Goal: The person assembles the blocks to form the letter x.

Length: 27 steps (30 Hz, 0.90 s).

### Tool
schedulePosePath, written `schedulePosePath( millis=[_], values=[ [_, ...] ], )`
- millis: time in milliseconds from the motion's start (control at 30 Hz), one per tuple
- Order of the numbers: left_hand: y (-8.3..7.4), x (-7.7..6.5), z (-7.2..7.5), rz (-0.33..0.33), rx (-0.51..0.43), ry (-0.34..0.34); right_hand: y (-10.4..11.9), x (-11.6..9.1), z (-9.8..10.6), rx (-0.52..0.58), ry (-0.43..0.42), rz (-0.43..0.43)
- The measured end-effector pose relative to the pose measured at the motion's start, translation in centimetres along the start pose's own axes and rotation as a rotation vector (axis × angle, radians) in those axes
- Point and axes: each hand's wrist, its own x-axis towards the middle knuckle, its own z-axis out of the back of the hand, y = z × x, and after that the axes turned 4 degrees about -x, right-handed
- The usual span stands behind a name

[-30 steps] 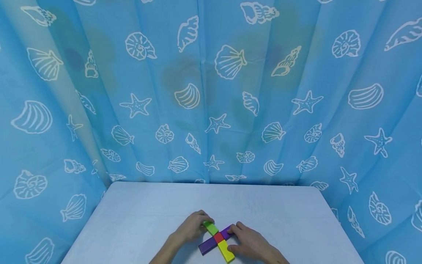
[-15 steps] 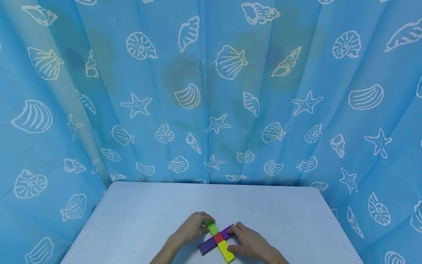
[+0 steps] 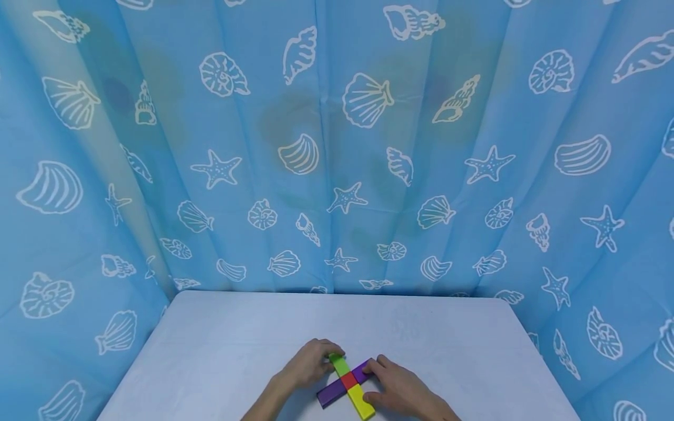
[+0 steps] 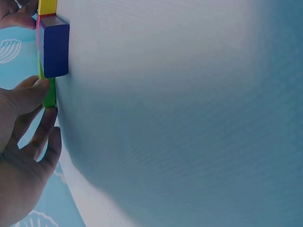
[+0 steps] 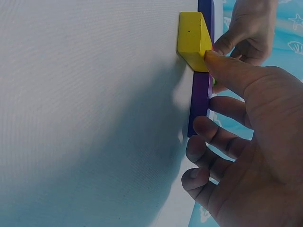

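Note:
Several coloured blocks form a cross on the white table (image 3: 237,339). At its centre sits a small red block (image 3: 348,380). A green block (image 3: 339,365) extends toward the back, a yellow block (image 3: 361,402) toward the front. One purple block (image 3: 332,393) points left, another purple block (image 3: 362,371) right. My left hand (image 3: 309,363) pinches the green block's far end between thumb and fingers. With the thumb on the yellow block and fingertips at the right purple block's outer end, my right hand (image 3: 400,387) holds the cross from the right. The red block is mostly hidden in both wrist views.
A blue curtain (image 3: 337,146) printed with white shells and starfish hangs behind the table and along both sides. The table's back edge runs close to it.
The green block has swung slightly to the right at its far end, moving with my left hand, and lines up more nearly with the red and yellow blocks. My right hand stays put.

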Motion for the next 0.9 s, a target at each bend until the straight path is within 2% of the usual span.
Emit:
schedulePosePath(
  millis=[533,900],
  values=[
    [0.25,0.06,-0.19,0.008,0.001,0.004,-0.04,0.03,-0.18,0.003,0.009,0.012],
    [0.35,-0.18,0.13,-0.022,-0.014,0.013,-0.15,0.11,0.12,0.009,0.015,0.020]
  ],
)
